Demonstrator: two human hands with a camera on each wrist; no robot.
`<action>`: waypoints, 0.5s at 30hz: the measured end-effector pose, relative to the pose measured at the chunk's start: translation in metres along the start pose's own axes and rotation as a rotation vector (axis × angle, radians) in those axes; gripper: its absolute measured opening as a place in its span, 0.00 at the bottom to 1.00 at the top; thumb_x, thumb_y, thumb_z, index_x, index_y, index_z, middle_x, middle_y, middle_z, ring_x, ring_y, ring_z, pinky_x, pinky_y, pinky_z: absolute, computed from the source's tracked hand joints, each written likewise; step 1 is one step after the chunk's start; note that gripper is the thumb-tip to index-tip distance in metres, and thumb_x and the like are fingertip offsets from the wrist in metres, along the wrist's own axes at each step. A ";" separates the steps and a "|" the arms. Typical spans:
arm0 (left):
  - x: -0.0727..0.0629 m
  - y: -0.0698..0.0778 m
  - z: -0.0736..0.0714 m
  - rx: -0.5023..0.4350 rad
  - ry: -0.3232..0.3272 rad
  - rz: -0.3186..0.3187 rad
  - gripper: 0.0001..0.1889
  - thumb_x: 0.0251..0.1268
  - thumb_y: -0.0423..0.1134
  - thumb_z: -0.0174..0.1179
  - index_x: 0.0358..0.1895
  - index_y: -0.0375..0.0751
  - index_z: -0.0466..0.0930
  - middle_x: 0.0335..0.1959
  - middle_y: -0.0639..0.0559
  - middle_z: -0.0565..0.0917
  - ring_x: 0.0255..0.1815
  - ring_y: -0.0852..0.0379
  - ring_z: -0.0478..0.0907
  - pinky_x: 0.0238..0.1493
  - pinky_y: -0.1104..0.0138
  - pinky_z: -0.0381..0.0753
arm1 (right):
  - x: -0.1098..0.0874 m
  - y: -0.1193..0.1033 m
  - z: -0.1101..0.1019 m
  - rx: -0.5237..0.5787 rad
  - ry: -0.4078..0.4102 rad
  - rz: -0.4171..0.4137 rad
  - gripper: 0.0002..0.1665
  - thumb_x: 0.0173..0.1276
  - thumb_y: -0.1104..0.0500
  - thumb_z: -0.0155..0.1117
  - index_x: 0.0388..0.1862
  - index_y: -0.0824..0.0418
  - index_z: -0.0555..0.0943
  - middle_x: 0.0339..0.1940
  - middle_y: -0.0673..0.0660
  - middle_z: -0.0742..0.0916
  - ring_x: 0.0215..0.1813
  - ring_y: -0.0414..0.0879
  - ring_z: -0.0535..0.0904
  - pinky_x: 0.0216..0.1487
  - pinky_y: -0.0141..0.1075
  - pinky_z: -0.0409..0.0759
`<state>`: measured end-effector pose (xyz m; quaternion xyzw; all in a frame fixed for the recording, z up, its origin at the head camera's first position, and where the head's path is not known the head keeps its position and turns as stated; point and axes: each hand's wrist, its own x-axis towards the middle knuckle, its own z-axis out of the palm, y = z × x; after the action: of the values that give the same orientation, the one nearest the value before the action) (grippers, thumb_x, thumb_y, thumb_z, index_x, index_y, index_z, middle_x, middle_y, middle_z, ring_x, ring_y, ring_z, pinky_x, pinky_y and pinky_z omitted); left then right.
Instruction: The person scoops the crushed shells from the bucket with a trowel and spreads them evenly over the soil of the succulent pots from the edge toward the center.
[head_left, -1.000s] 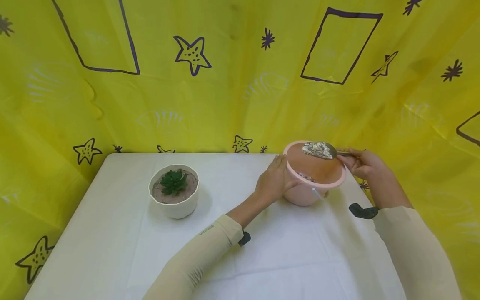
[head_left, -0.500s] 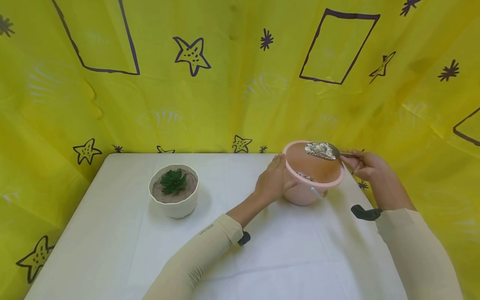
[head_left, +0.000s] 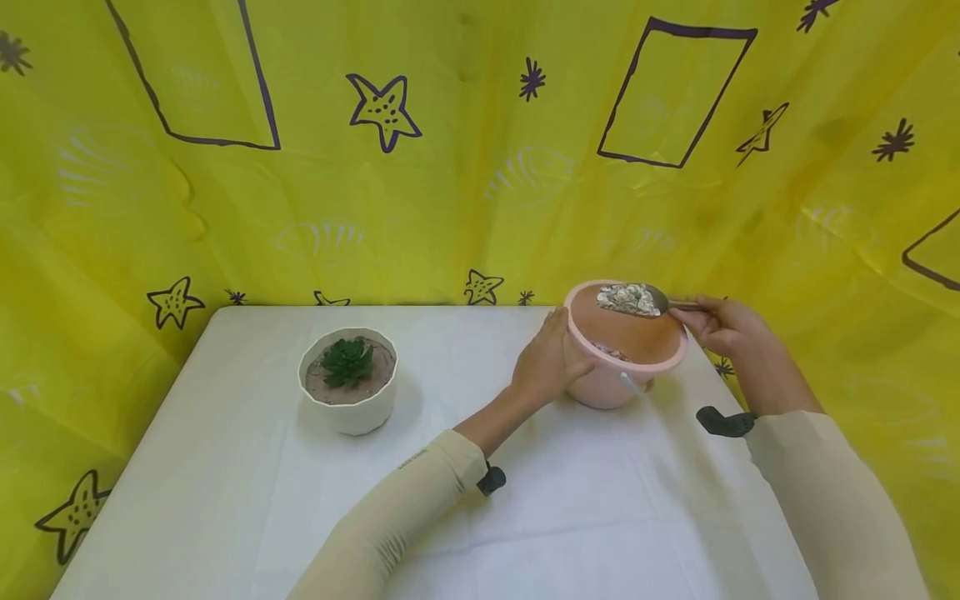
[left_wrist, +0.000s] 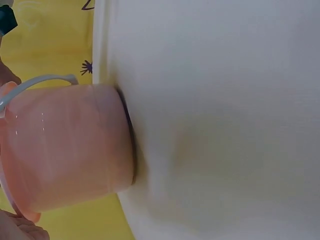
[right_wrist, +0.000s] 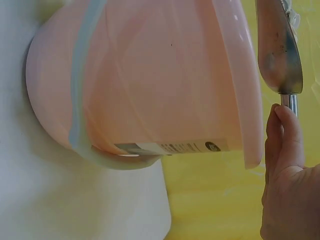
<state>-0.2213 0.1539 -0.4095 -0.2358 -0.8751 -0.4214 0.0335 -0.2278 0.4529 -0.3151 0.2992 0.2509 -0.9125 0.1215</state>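
A pink bucket (head_left: 600,392) stands upright at the table's far right; small pale pieces (head_left: 611,352) lie low inside it. My left hand (head_left: 543,367) holds its left side, fingers up at the rim and thumb across the near side. My right hand (head_left: 723,329) grips a metal scoop (head_left: 660,300) by its handle, above the bucket's opening. Whitish, stone-like or shell-like pieces (head_left: 628,298) fill the scoop. Seen from the right wrist, the scoop (right_wrist: 280,65) shows its underside beyond the rim, and fingers (right_wrist: 290,132) pinch the handle.
A white pot (head_left: 360,417) with a green succulent (head_left: 347,362) in soil stands on the left of the white-covered table (head_left: 465,500). Behind it hangs a yellow curtain (head_left: 450,208) with drawn stars. The bucket's pale handle (left_wrist: 42,79) hangs down at its side.
The loaded scoop has shifted slightly right, then back left over the bucket, with its pieces still in it. My left hand and the bucket have stayed nearly in place.
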 end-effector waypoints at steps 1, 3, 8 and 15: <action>0.000 0.001 -0.001 -0.007 0.002 -0.002 0.53 0.67 0.55 0.73 0.85 0.39 0.52 0.84 0.48 0.61 0.82 0.52 0.60 0.75 0.60 0.67 | 0.000 0.001 0.001 0.005 -0.008 0.001 0.25 0.85 0.59 0.49 0.36 0.80 0.81 0.41 0.74 0.89 0.51 0.67 0.87 0.70 0.42 0.72; -0.001 0.002 -0.002 -0.017 0.008 -0.012 0.52 0.67 0.55 0.73 0.85 0.39 0.53 0.83 0.48 0.62 0.82 0.51 0.60 0.75 0.59 0.67 | 0.001 0.003 0.004 0.010 -0.021 0.001 0.25 0.85 0.60 0.49 0.35 0.81 0.80 0.42 0.75 0.89 0.52 0.67 0.87 0.71 0.42 0.70; -0.004 0.005 -0.008 -0.043 0.027 -0.037 0.48 0.69 0.55 0.70 0.84 0.39 0.56 0.80 0.47 0.67 0.77 0.48 0.68 0.72 0.56 0.73 | 0.004 0.008 0.013 -0.001 -0.022 -0.004 0.23 0.85 0.61 0.49 0.37 0.80 0.80 0.42 0.76 0.88 0.55 0.67 0.85 0.73 0.42 0.67; -0.007 0.004 -0.016 -0.069 0.062 -0.045 0.42 0.71 0.52 0.69 0.82 0.42 0.61 0.78 0.48 0.71 0.74 0.48 0.72 0.69 0.54 0.77 | 0.005 0.013 0.024 -0.016 0.001 -0.020 0.19 0.85 0.61 0.51 0.39 0.76 0.80 0.41 0.74 0.89 0.49 0.67 0.88 0.70 0.45 0.72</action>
<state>-0.2159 0.1414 -0.3980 -0.2038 -0.8635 -0.4593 0.0431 -0.2388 0.4283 -0.3069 0.2961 0.2611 -0.9116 0.1146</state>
